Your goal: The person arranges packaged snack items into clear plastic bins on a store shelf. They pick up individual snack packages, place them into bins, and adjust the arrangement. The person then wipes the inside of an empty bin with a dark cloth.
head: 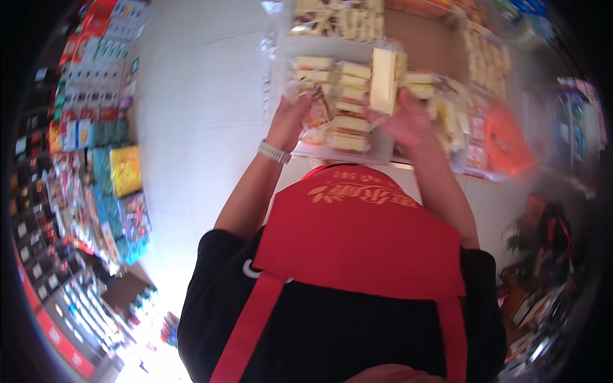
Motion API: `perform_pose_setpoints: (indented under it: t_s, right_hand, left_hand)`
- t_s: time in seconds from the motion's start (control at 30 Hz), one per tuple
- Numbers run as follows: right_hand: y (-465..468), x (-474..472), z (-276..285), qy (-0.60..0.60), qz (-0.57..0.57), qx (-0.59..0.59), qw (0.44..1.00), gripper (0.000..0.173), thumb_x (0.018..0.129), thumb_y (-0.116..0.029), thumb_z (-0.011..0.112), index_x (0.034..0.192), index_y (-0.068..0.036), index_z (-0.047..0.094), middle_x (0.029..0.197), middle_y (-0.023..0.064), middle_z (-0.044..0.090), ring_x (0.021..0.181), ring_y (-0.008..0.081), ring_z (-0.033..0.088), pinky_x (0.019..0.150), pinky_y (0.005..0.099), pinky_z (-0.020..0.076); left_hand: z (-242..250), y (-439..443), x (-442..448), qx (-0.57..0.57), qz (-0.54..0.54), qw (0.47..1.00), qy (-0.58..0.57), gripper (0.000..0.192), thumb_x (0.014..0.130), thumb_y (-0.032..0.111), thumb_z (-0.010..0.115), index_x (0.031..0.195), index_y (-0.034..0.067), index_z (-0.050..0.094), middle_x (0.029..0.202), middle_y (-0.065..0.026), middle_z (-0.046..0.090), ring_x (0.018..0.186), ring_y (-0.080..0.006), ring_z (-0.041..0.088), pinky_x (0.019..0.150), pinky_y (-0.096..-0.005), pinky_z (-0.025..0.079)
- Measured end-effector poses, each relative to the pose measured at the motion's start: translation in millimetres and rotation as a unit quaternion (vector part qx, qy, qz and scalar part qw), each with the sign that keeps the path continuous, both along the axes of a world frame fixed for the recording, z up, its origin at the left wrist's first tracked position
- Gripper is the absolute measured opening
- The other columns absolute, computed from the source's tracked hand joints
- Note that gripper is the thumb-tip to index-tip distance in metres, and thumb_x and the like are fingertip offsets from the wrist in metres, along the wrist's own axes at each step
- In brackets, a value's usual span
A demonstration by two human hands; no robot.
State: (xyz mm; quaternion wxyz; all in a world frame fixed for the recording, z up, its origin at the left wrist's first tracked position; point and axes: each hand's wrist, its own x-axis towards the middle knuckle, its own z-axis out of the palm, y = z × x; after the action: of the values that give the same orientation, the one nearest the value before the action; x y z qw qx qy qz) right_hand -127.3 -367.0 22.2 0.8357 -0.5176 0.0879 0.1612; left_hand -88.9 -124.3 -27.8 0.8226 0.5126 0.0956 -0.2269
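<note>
My right hand (409,122) holds up a wrapped, layered sandwich or cake slice (383,80) above a clear plastic bin (378,148). At the left side of the same bin, my left hand (289,119), with a pale watch band on the wrist, is at a clear wrapped packet with orange-brown print (317,110); blur hides how firmly the fingers close on it. Between my hands, several wrapped layered slices (350,134) lie stacked in the bin.
Beyond are more bins with wrapped pastries (337,21). An orange bag (507,139) lies at the right. Shelves of packaged goods (93,91) stand far left, past the pale floor (196,95). A plant and mixed items are at lower right.
</note>
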Motion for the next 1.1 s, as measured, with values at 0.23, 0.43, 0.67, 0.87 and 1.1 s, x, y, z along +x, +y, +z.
perform_pose_setpoints:
  t_s: [0.23,0.43,0.67,0.87,1.1]
  right_hand:
    - [12,-10,-21,0.034,0.095,-0.001,0.995,0.062,0.087,-0.017,0.079,0.141,-0.003,0.052,0.129,0.0085,0.063,0.117,0.0188,0.061,0.095,0.0336,0.0518]
    - [3,-27,-7,-0.121,0.034,-0.296,0.947,0.062,0.086,-0.020,0.080,0.138,-0.003,0.053,0.129,0.0096,0.062,0.113,0.0184,0.061,0.099,0.0326,0.0475]
    - [-49,-118,-19,0.019,-0.212,0.068,0.975,0.050,0.096,-0.017,0.066,0.141,-0.005,0.049,0.135,0.0107,0.059,0.124,0.0237,0.059,0.105,0.0412,0.0496]
    - [-137,-177,-42,0.009,-0.558,-0.112,0.822,0.045,0.101,-0.020,0.058,0.141,-0.007,0.043,0.131,0.0119,0.059,0.118,0.0269,0.064,0.096,0.0440,0.0574]
    - [-176,-181,-103,0.234,-0.433,-0.325,0.808,0.094,0.099,-0.029,0.066,0.163,-0.006,0.000,0.164,0.0201,0.025,0.147,0.0295,0.034,0.120,0.0384,0.0263]
  left_hand:
    - [-9,-24,-18,-0.055,-0.024,0.996,0.062,0.038,0.108,0.023,0.044,0.141,0.006,0.049,0.132,-0.0099,0.062,0.118,-0.0211,0.062,0.096,-0.0371,0.054]
    - [17,-35,-28,-0.114,-0.086,0.981,0.133,0.044,0.110,0.028,0.040,0.150,0.010,0.041,0.133,-0.0057,0.060,0.121,-0.0192,0.058,0.097,-0.0370,0.050]
    - [42,-75,-40,0.043,-0.331,0.942,-0.013,0.049,0.109,0.030,0.046,0.154,0.011,0.039,0.142,-0.0048,0.054,0.125,-0.0163,0.056,0.102,-0.0337,0.047]
    - [10,-61,-18,0.148,-0.375,0.911,-0.086,0.040,0.106,0.028,0.055,0.142,0.008,0.054,0.133,-0.0071,0.059,0.122,-0.0165,0.059,0.102,-0.0342,0.048]
    - [-33,-53,29,0.410,-0.300,0.780,-0.365,0.041,0.096,0.023,0.067,0.133,0.006,0.059,0.130,-0.0143,0.062,0.118,-0.0290,0.060,0.101,-0.0411,0.050]
